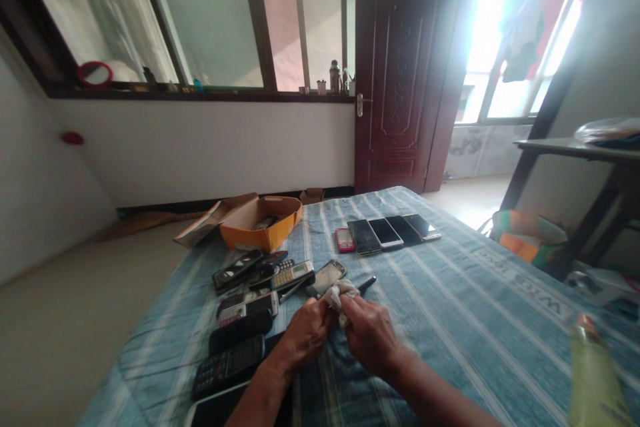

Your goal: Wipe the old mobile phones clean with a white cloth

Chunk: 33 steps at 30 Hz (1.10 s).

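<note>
Over the blue striped bedcover (430,320), my left hand (307,330) and my right hand (370,333) are close together at a crumpled white cloth (341,295). The fingers of my right hand pinch the cloth. My left hand is closed; what lies inside its fingers is hidden. Just beyond the cloth lies a phone with a light screen (327,276). A dark slim object (369,284) shows to the right of the cloth. Several old phones, among them a keypad phone (291,275) and a black phone (230,363), lie to the left of my hands.
An open orange box (263,230) stands at the bed's far left edge. A row of phones, one of them white (385,232), and a small pink device (345,240) lie farther back. A yellow-green bottle (597,373) is at the near right.
</note>
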Motion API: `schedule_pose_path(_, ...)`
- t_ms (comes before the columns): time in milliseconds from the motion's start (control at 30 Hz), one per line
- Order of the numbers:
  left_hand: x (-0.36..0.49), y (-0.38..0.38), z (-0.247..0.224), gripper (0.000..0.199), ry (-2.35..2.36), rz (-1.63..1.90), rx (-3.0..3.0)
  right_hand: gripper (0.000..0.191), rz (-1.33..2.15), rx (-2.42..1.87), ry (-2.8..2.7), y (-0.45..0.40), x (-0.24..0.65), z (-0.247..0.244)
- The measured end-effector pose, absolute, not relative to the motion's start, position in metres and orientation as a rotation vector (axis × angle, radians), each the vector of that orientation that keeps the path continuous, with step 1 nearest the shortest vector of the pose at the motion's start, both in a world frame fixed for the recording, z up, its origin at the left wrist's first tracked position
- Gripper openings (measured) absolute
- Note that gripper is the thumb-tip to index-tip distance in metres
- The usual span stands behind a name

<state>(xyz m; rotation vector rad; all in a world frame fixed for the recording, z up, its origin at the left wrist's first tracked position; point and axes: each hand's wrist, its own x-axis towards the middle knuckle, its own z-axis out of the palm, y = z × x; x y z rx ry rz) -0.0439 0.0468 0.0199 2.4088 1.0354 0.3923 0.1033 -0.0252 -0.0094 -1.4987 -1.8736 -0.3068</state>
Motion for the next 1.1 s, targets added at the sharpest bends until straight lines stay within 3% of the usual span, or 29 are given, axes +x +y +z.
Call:
schedule_pose_path(433, -0.041, 0.043, 0.024, 0.048, 1.134, 0.349, 2.386, 0.021, -0.427, -1.883, -1.617, -0.013, 0.155, -0.008)
schedule_pose_path(600, -0.041, 0.045, 0.020, 0.045, 1.140, 0.378, 2.388, 0.039, -0.502, -1.605, -1.832, -0.020, 0.134, -0.009)
schedule_pose_path(833, -0.041, 0.044, 0.019, 0.043, 1.113, 0.383, 2.378, 0.036, -0.509, -1.662, -1.875, -0.017, 0.129, -0.010)
schedule_pose_path(1100, -0.038, 0.041, 0.028, 0.048, 1.178, 0.319, 2.385, 0.022, -0.140, -2.033, -1.480, -0.009, 0.167, -0.008)
